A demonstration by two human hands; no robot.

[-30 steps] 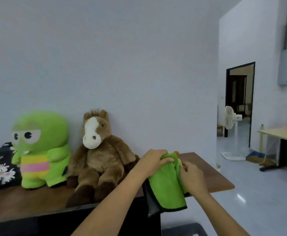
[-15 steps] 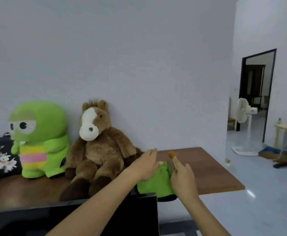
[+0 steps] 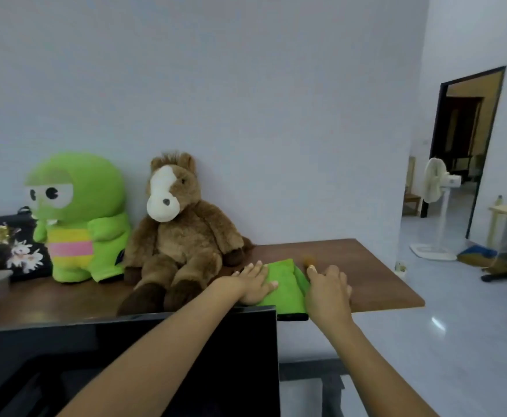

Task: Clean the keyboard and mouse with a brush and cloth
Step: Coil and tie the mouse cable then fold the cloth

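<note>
Change since earlier frames: green cloth [image 3: 285, 285], formerly lifted, now lies folded on the wooden desk [image 3: 375, 275]. Floral bag [image 3: 8, 246], far left. Green plush [image 3: 79, 218]; brown horse plush [image 3: 183, 233] beside it. Left hand [image 3: 253, 282], flat and released, palm on cloth. Right hand [image 3: 329, 288], at cloth's right edge, grip cannot be told; blurred brush tip [image 3: 308, 260] just beyond. Standing fan [image 3: 437, 206], far right.

Two bare forearms, no sleeves, hands [image 3: 256, 284] ungloved
</note>
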